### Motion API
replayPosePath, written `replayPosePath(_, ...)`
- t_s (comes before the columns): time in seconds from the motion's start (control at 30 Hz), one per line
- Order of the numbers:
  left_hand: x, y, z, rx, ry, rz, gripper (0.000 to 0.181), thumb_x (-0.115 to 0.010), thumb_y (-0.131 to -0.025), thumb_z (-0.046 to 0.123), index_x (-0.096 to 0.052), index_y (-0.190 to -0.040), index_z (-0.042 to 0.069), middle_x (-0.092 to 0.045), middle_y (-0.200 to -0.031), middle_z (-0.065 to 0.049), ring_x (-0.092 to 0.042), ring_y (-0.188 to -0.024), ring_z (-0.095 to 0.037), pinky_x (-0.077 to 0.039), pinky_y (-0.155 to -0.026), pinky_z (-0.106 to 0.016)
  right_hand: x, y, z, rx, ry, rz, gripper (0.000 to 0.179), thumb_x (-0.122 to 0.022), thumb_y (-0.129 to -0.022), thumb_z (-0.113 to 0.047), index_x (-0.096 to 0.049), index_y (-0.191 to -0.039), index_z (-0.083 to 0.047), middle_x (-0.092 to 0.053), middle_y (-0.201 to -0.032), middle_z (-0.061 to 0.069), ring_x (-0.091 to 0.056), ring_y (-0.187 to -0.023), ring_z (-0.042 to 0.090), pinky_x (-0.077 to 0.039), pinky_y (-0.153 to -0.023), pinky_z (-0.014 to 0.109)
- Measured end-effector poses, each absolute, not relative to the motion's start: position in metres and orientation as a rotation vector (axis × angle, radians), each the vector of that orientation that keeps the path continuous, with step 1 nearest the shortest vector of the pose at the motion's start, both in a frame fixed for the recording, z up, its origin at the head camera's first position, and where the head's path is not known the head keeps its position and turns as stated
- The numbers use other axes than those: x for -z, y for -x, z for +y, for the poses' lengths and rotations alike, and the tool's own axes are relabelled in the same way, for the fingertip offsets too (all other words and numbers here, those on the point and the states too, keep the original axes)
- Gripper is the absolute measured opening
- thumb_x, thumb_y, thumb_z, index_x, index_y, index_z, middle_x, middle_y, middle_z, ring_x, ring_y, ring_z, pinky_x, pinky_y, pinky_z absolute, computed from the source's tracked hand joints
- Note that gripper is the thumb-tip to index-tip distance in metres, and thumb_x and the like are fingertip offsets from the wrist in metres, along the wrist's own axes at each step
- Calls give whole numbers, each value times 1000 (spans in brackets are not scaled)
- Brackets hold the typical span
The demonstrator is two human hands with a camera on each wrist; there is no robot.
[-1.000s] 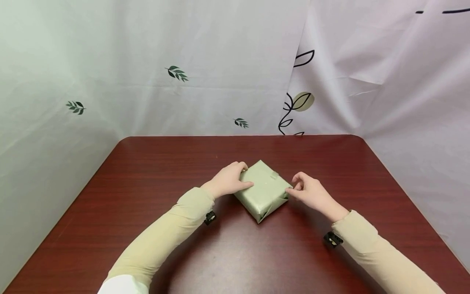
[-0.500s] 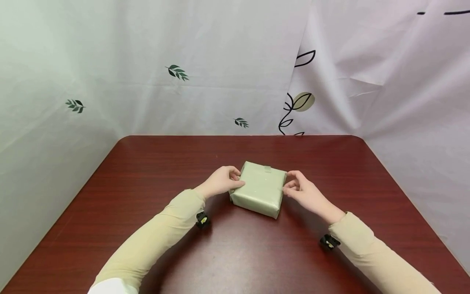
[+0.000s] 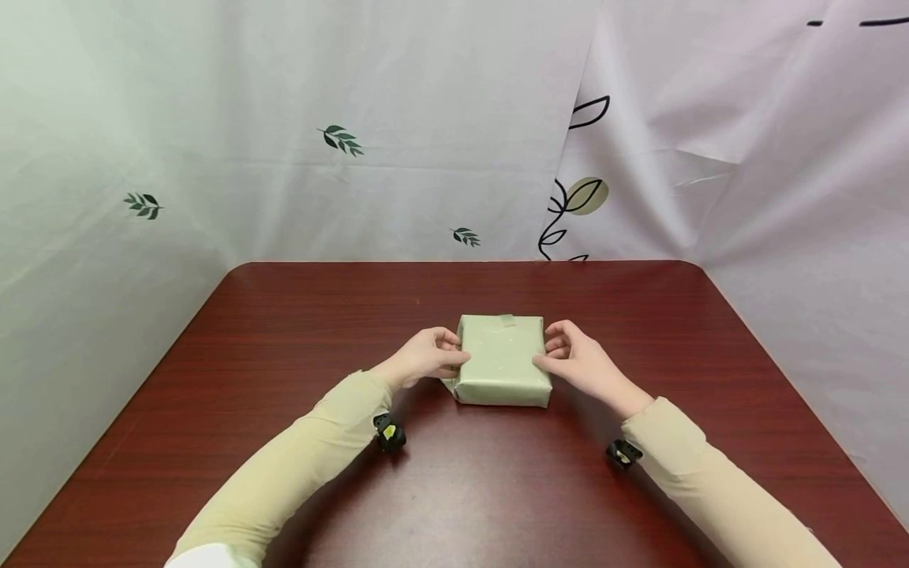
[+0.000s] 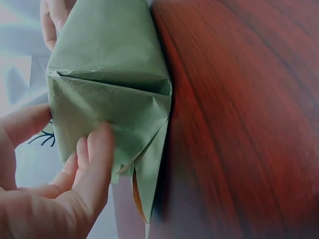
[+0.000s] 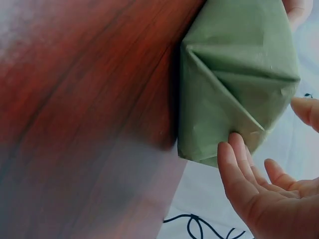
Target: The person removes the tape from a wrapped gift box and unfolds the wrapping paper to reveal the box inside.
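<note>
1. Head view: a pale-green, box-shaped parcel wrapped in slightly shiny paper (image 3: 500,355) lies on a glossy red-brown worktop with dark wood grain (image 3: 497,489), between the left and right edges, a little right of the middle and short of the far edge. Its broad top is flat and squarish, with a small translucent strip (image 3: 507,320) at the far rim.
2. Head view: the left hand (image 3: 419,355) has its thumb on the parcel's left rim and its fingers, loosely bent, beside that end. The right hand (image 3: 589,363) mirrors it at the right end. Both come from beige cloth sleeves (image 3: 291,457), each with a small black device (image 3: 388,434) at the wrist. Beyond the worktop's far corners hangs creased whitish cloth (image 3: 426,79) printed with leaves.
3. Left wrist view: the parcel's end is folded into slanting planes, and a pointed loose paper flap (image 4: 149,174) sticks out, brownish along one edge. The left hand's thumb touches the rim; its relaxed fingers lie at the folded end, not wrapped around it.
4. Right wrist view: sharp diagonal creases form a triangular, sunken fold (image 5: 244,94). The right hand's fingers are extended, one tip touching the paper, with the thumb at the rim.
</note>
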State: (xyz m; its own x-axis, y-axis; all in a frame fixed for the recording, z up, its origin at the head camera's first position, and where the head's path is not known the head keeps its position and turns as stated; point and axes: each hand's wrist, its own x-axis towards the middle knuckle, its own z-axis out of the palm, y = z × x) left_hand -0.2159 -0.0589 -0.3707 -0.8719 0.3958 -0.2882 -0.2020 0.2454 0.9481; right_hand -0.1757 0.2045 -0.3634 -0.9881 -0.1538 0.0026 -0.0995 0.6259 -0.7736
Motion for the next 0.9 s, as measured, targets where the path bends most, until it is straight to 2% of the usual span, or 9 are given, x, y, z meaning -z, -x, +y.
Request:
replayPosePath(0.37, 374, 214, -56, -1756, -124, 1949, 31, -58, -89, -1, -42, -114, -9, -45, -89, -5, -56, -77, -12, -55, -80, -37, 366, 184, 199, 1183, 236, 2921, 30, -73, -80, -24, -58, -98, -5, -66, -93, 10, -64, -84, 20, -48, -73, 31)
replayPosePath(0.57, 376, 215, -53, -1729, -117, 1985, 32, -59, -90, 4, -42, -114, -8, -46, -92, -8, -58, -77, -13, -56, -78, -35, 365, 185, 195, 1153, 204, 2949, 28, -73, -81, -24, -58, -95, -5, -64, -89, 9, -61, -81, 19, -47, -71, 30)
replayPosePath(0.9, 377, 214, -54, -1733, -93, 1999, 27, -60, -90, 4, -44, -109, -6, -42, -85, -5, -56, -74, -12, -56, -77, -35, 365, 185, 193, 1141, 272, 3019, 18, -68, -85, -18, -57, -89, -4, -63, -83, 9, -60, -75, 19, -45, -69, 30)
